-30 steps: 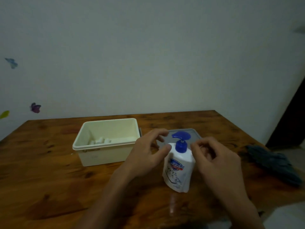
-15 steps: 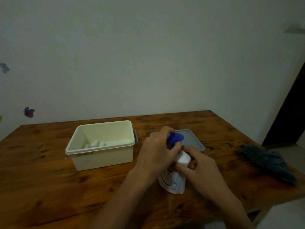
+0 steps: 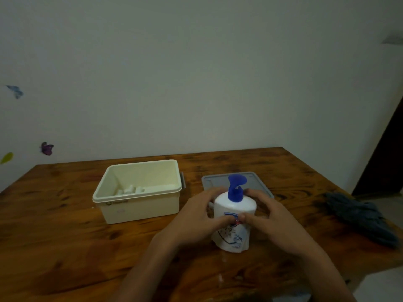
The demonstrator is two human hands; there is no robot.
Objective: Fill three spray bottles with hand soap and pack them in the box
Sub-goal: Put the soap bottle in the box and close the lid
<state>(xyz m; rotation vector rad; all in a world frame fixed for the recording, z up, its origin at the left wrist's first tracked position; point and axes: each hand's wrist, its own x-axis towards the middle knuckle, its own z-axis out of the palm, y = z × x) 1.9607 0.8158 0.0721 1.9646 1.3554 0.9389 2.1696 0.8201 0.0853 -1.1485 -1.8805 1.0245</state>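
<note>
A white hand soap bottle [image 3: 234,205] with a blue pump head [image 3: 236,187] stands upright on the wooden table [image 3: 65,247]. My left hand [image 3: 197,216] wraps its left side and my right hand [image 3: 271,216] its right side, thumbs meeting on the label. To the left sits a cream box [image 3: 139,203], open, with small white spray bottles [image 3: 129,190] lying at its bottom. The box's grey lid [image 3: 255,182] lies flat behind the soap bottle.
A dark grey cloth [image 3: 359,216] lies at the table's right edge. The wall is right behind the table, with butterfly stickers [image 3: 46,148] at the left. A dark doorway [image 3: 383,153] is at the far right.
Both hands came in from beside the pump, covered the pump and neck half a second ago, and now sit lower around the bottle's body. The pump head is uncovered again.
</note>
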